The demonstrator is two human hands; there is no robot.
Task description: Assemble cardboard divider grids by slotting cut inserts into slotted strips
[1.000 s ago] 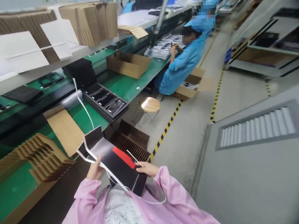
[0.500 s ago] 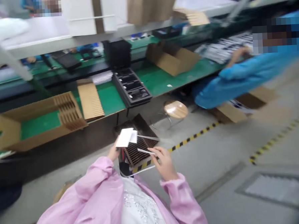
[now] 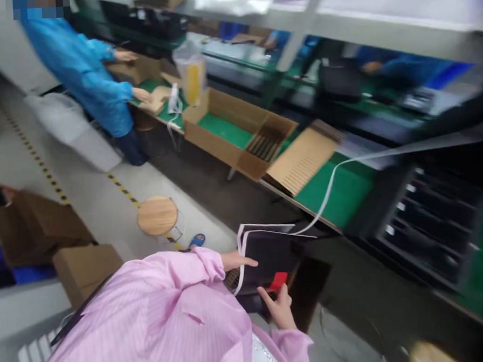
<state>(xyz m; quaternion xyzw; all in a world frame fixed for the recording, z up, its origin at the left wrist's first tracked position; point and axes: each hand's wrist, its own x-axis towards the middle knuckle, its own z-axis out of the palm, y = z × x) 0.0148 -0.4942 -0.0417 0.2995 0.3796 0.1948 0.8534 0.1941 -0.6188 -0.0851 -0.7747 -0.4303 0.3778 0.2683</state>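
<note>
A dark, flat, folder-like piece [image 3: 267,258] with white edges is in front of my body; its exact kind is unclear. My left hand [image 3: 238,260] grips its left side, thumb lying across the dark face. At its lower edge is a red tab [image 3: 279,280]. My right hand [image 3: 281,307] is closed at that edge, thumb and fingers touching beside the tab. A long thin white strip [image 3: 327,192] runs from near the piece's upper right corner up and to the right. Part of the left fingers is hidden behind the piece.
On the green bench stand an open cardboard box [image 3: 219,144], slotted cardboard dividers [image 3: 309,158] and a black compartmented case [image 3: 430,220]. A round wooden stool [image 3: 158,215] is on the floor. A co-worker in blue [image 3: 86,86] works at far left. Brown cartons [image 3: 88,270] sit at lower left.
My view has swung left along the bench. The white pieces earlier in my left hand now show as part of the dark piece. My right hand has moved from a white strip to its lower edge.
</note>
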